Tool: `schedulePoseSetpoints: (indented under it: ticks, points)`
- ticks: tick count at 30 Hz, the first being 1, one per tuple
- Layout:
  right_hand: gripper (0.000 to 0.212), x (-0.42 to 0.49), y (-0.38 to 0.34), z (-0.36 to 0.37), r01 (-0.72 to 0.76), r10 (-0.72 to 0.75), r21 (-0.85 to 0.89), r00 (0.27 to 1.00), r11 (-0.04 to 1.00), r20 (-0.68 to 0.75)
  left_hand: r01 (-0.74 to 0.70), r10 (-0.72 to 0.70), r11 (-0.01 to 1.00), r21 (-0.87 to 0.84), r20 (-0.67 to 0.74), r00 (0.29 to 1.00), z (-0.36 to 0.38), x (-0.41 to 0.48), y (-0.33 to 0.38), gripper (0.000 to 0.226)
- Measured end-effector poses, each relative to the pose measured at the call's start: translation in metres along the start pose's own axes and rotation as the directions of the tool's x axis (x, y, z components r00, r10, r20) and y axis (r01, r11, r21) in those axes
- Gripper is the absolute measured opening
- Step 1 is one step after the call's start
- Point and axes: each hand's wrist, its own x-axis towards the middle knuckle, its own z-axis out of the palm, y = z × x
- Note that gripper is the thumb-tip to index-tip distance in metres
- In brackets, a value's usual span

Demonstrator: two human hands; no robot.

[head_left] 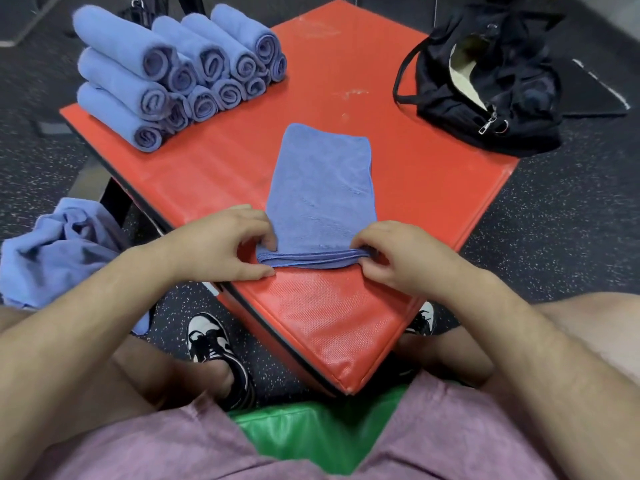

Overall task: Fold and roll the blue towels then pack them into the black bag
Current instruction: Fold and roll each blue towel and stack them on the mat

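Note:
A blue towel (322,181), folded into a long strip, lies on the red padded box (415,188) pointing away from me. Its near end is turned over into a small first roll. My left hand (225,244) pinches the left end of that roll, and my right hand (398,254) pinches the right end. A stack of several rolled blue towels (173,74) sits at the box's far left corner. The black bag (491,84) stands at the far right corner with its zip open.
A heap of loose unfolded blue towels (59,251) lies at my left, off the box. Dark speckled floor surrounds the box. My knees, shoes (211,337) and a green seat (322,434) are below the box's near corner.

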Motion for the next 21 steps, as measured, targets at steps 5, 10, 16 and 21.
schedulePoseSetpoints:
  ticks: [5, 10, 16, 21]
  points:
    - [0.018, 0.000, 0.005, -0.001, -0.108, 0.114, 0.135, 0.993, 0.985, -0.041, 0.089, -0.090, 0.996, -0.017, -0.054, 0.995, -0.001, 0.007, 0.005, 0.012]
    - [0.012, 0.007, 0.010, 0.002, -0.072, 0.079, 0.063, 0.991, 0.995, -0.112, 0.094, -0.096, 0.995, -0.017, -0.135, 0.986, 0.003, 0.015, -0.002, 0.015]
    - [0.020, 0.008, 0.005, 0.002, 0.009, -0.031, -0.134, 0.985, 0.991, -0.168, -0.031, 0.058, 0.988, 0.148, -0.181, 0.982, 0.011, 0.017, -0.003, 0.015]
    - [0.019, 0.000, 0.004, 0.003, -0.046, 0.036, -0.080, 0.992, 0.996, -0.122, -0.035, 0.049, 0.993, 0.109, -0.133, 0.990, 0.005, 0.005, -0.011, 0.023]
